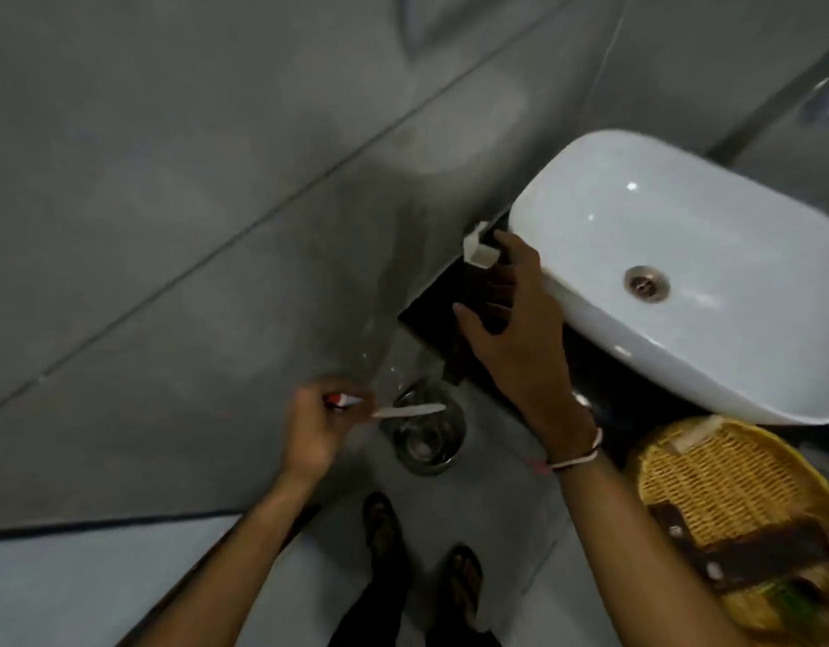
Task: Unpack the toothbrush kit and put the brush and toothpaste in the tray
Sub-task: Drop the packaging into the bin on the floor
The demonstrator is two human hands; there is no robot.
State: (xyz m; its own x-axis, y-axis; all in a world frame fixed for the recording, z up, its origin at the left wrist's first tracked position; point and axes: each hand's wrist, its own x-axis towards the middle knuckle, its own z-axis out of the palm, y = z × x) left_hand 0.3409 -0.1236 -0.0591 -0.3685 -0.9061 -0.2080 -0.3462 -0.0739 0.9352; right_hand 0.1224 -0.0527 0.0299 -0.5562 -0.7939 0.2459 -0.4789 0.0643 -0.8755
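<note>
My left hand (312, 431) is closed around a small red and white toothpaste tube (340, 401) and a white toothbrush (410, 410), whose end sticks out to the right over a metal bin. My right hand (510, 329) is spread, fingers apart, over a dark tray (454, 361) on the black counter beside the sink. Its thumb lies at the tray's left side. Its fingertips reach a small white box (479, 252) at the tray's far end. Most of the tray is hidden under the hand.
A white sink basin (683, 235) sits right of the tray. A round metal bin (424, 441) stands on the floor below my left hand. A wicker basket (721, 478) is at lower right. My sandalled feet (422, 553) are on the grey tiles.
</note>
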